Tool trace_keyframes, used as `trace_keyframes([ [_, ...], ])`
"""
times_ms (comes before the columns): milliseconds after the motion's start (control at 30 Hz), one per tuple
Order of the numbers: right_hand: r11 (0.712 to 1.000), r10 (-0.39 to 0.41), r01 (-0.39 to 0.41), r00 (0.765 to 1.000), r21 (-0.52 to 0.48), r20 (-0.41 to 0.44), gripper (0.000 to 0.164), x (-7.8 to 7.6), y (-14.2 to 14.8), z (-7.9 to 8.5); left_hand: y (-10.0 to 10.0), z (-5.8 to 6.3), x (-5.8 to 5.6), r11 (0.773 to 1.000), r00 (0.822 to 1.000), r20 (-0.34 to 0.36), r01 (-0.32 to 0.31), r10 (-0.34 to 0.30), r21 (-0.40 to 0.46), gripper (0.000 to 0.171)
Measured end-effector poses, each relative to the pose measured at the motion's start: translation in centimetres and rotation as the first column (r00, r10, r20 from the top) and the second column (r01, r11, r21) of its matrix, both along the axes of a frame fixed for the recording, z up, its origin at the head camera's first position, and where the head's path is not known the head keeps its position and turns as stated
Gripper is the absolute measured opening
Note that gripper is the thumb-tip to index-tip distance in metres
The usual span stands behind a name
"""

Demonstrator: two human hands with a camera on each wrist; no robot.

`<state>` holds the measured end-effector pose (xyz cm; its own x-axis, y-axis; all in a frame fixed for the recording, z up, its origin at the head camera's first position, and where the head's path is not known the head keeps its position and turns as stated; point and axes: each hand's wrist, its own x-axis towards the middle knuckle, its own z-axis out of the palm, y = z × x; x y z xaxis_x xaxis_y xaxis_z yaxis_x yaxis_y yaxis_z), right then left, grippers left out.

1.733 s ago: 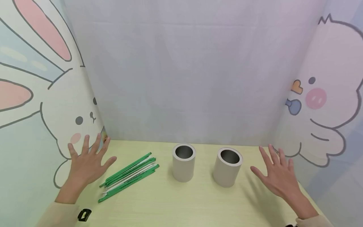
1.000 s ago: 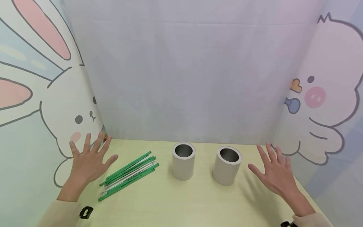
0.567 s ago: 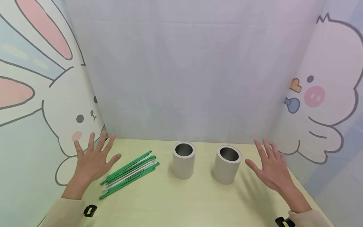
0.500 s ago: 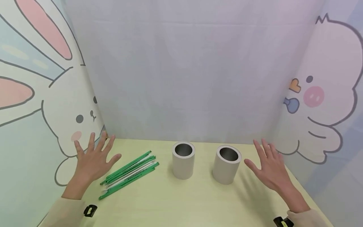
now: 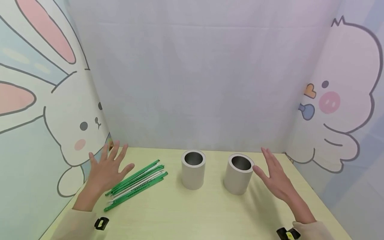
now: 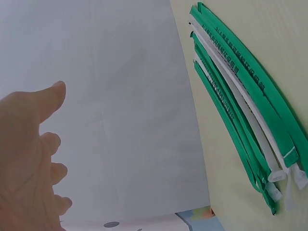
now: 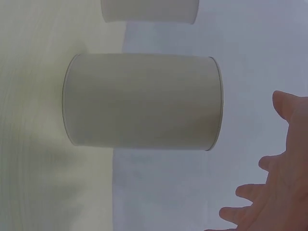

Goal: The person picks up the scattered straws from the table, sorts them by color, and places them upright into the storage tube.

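My left hand [image 5: 105, 173] hovers with spread fingers just left of a bundle of paper-wrapped straws [image 5: 136, 186] in green and white sleeves. Those straws [image 6: 245, 96] lie side by side on the table in the left wrist view, apart from the hand [image 6: 29, 154]. My right hand [image 5: 277, 181], fingers extended and holding nothing, is beside the right-hand white cylindrical cup [image 5: 237, 180], which has a dark metallic inside. A gap shows between that cup [image 7: 144, 101] and the hand [image 7: 276, 178] in the right wrist view. A second, matching cup [image 5: 193, 175] stands to its left.
The pale yellow table [image 5: 180, 216] ends at a grey-white cloth backdrop [image 5: 195, 83]. Side panels carry a rabbit drawing [image 5: 75, 133] on the left and a chick drawing [image 5: 336, 110] on the right. Dark bands sit at both wrists.
Both hands have drifted inward: the left toward the straws, the right toward the nearer cup. The right hand's fingers look closer together now. Straws and cups have stayed in place.
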<state>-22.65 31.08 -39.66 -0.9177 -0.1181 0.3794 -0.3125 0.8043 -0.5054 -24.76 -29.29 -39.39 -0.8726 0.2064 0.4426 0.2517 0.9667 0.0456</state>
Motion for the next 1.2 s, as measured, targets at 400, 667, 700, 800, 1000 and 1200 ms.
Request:
trace_keyframes([
  [400,0.907,0.115,-0.067,0.989,-0.417,0.091,0.071,-1.0,-1.8,-1.1,1.8,-0.9,-0.4,0.989,0.99,0.11,0.075,-0.089,0.124,0.089],
  [667,0.802,0.148,-0.051,0.982,-0.595,0.116,0.07,-1.7,-2.6,-2.1,2.4,-1.8,-0.3,0.976,0.983,0.137,0.097,-0.125,0.197,0.08],
  [700,0.791,0.153,-0.052,0.981,-0.609,0.116,0.07,-1.8,-2.6,-2.4,2.5,-1.9,-0.3,0.973,0.981,0.142,0.101,-0.132,0.206,0.078],
  [800,0.768,0.17,-0.055,0.978,-0.638,0.121,0.068,-2.0,-2.6,-3.0,2.8,-2.1,-0.3,0.967,0.977,0.151,0.117,-0.153,0.226,0.073],
  [1000,0.744,0.201,-0.082,0.974,-0.663,0.105,0.064,-2.5,-2.7,-4.1,3.1,-2.6,-0.1,0.955,0.973,0.162,0.115,-0.164,0.274,0.067],
  [1200,0.696,0.239,-0.108,0.967,-0.71,0.087,0.062,-2.9,-3.0,-4.6,3.4,-3.1,-0.1,0.937,0.97,0.172,0.109,-0.174,0.331,0.061],
])
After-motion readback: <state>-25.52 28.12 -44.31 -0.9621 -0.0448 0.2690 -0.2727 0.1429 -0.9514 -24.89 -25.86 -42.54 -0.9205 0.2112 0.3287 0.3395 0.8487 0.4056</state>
